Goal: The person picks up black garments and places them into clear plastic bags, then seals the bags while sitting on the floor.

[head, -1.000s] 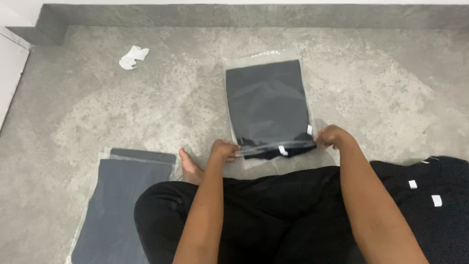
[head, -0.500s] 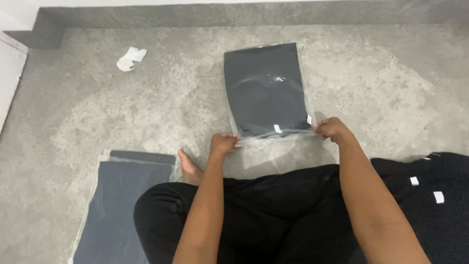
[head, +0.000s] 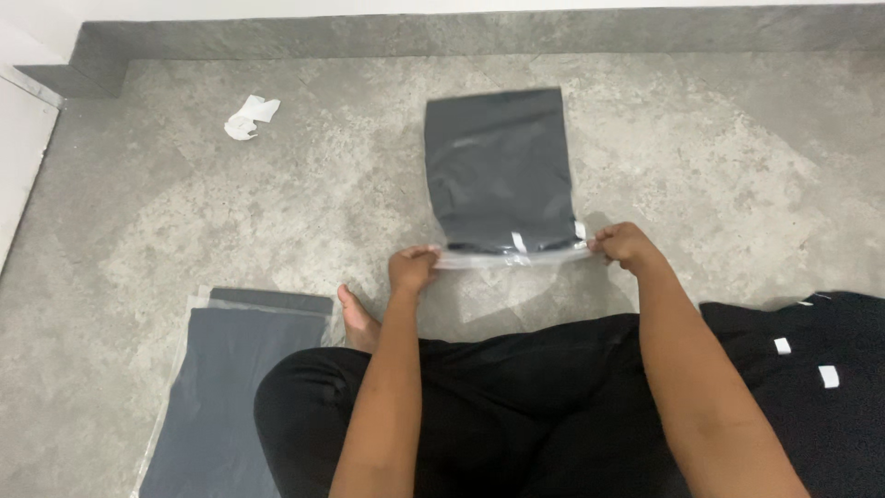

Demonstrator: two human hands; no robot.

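A clear plastic bag with a folded dark grey garment (head: 500,171) inside lies on the concrete floor in front of me. My left hand (head: 412,269) pinches the bag's near left corner. My right hand (head: 623,245) pinches its near right corner. Between them the transparent open flap (head: 512,259) is stretched taut, lifted slightly off the floor. Small white tags show at the garment's near edge.
A stack of bagged grey garments (head: 226,387) lies at my lower left, beside my bare foot (head: 355,318). A pile of black garments with white tags (head: 811,369) sits at my right. A crumpled white scrap (head: 249,117) lies far left. A raised grey kerb (head: 461,32) runs along the back.
The bagged garment has slid farther away from me across the floor, and both hands have followed its near edge, pulling the clear flap straight.
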